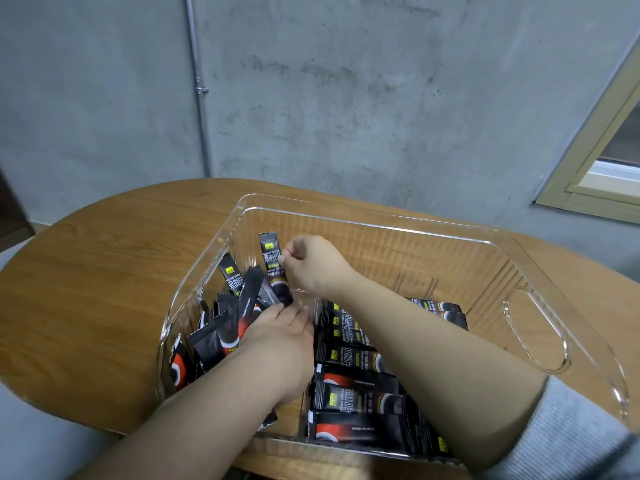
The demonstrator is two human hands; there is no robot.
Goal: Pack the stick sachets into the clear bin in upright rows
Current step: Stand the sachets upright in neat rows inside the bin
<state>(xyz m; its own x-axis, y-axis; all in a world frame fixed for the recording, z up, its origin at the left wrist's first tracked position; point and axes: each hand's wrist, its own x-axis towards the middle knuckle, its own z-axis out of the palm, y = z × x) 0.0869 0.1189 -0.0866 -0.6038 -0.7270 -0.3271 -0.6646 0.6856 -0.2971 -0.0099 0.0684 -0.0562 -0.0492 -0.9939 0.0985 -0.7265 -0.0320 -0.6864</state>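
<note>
Head view looks down into the clear bin, which stands on a rounded wooden desk against a grey concrete wall. Both of the person's bare forearms reach over the bin's near rim and down inside it.

Right hand is raised in the bin's far left part, its fingers curled and pinching one black stick sachet at its upper half. That sachet stands nearly upright, yellow logo at the top, its lower end down among the others.

Left hand lies lower, just nearer than the held sachet, its back to the camera and its fingers reaching into the leaning sachets at the bin's left end. The fingertips are hidden behind those packets, so I cannot tell whether they grip anything or only press against them. These packets stand tilted at mixed angles against the bin's left wall, some fanned forward.

More sachets lie flat on the bin's floor, stacked in a column of flat sachets running from the near wall toward the middle, partly under the right forearm. A few more show beyond that forearm, toward the bin's right side. The right wall has an oval handle cut-out. A grey sleeve covers the right upper arm at the bin's near right corner
</note>
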